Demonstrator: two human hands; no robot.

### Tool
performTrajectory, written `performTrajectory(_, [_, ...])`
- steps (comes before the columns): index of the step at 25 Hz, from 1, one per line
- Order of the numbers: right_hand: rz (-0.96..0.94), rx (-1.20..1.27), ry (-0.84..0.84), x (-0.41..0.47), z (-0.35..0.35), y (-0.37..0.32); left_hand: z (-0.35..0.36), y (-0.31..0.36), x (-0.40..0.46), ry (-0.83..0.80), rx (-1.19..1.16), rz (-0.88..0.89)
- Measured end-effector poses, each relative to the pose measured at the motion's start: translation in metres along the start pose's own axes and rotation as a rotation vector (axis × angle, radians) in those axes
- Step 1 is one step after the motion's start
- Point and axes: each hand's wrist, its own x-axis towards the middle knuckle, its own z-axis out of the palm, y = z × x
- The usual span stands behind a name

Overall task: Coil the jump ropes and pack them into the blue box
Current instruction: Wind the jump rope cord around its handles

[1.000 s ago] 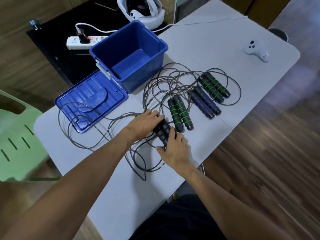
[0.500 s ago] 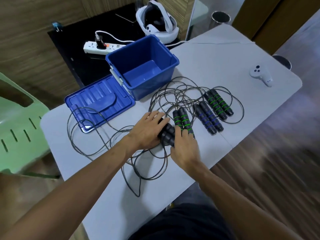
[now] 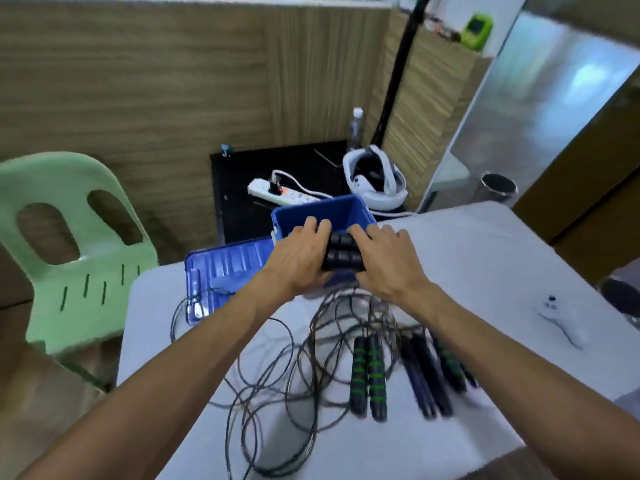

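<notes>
A person's two bare hands have lifted a pair of black jump-rope handles [image 3: 342,255] off the white table [image 3: 467,258]. One second ago both hands pressed these handles flat near the middle of the table's near half; now they hold them in the air, in front of the blue box [image 3: 322,211], at about rim height.

The left hand [image 3: 299,256] curls round one end of the handle pair and the right hand [image 3: 388,259] round the other, fingers wrapped over the top. The dark cord [image 3: 332,306] from this rope trails down to the table, uncoiled, tangled with the other cords [image 3: 277,375]. This looks like the start of gathering the first rope; no coil exists yet, and the box interior is mostly hidden.

Three other handle pairs lie near the table's near right edge: a green-banded pair [image 3: 369,374], a dark blue pair [image 3: 424,377], and another green-banded pair [image 3: 453,368], blurred.

The box stands at the table's far left corner, its hinged lid [image 3: 225,268] lying open flat to the left. A white controller [image 3: 562,320] rests by the right edge, well apart. Open table surface lies right of the box. A green plastic chair [image 3: 69,244] stands just beyond the left edge. Loose cord loops reach towards the near edge and could snag when pulled.
</notes>
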Motion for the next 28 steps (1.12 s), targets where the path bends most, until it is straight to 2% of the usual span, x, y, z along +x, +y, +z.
performTrajectory(5, [-0.216, 0.032, 0.147, 0.059, -0.029, 0.064, -0.044, 0.037, 0.056, 0.134, 0.132, -0.239])
performTrajectory(11, [-0.393, 0.038, 0.306, 0.098, -0.072, 0.115, -0.085, 0.070, 0.093, 0.258, 0.107, -0.342])
performTrajectory(15, [-0.442, 0.075, 0.364, 0.111, -0.091, 0.120, -0.104, 0.066, 0.103, 0.293, 0.090, -0.328])
performTrajectory(23, [-0.473, 0.116, 0.380, 0.123, -0.126, 0.110, -0.155, 0.045, 0.102, 0.156, 0.081, -0.276])
performTrajectory(28, [-0.458, 0.102, 0.389, 0.124, -0.152, 0.103, -0.174, 0.044, 0.102, 0.190, 0.112, -0.295])
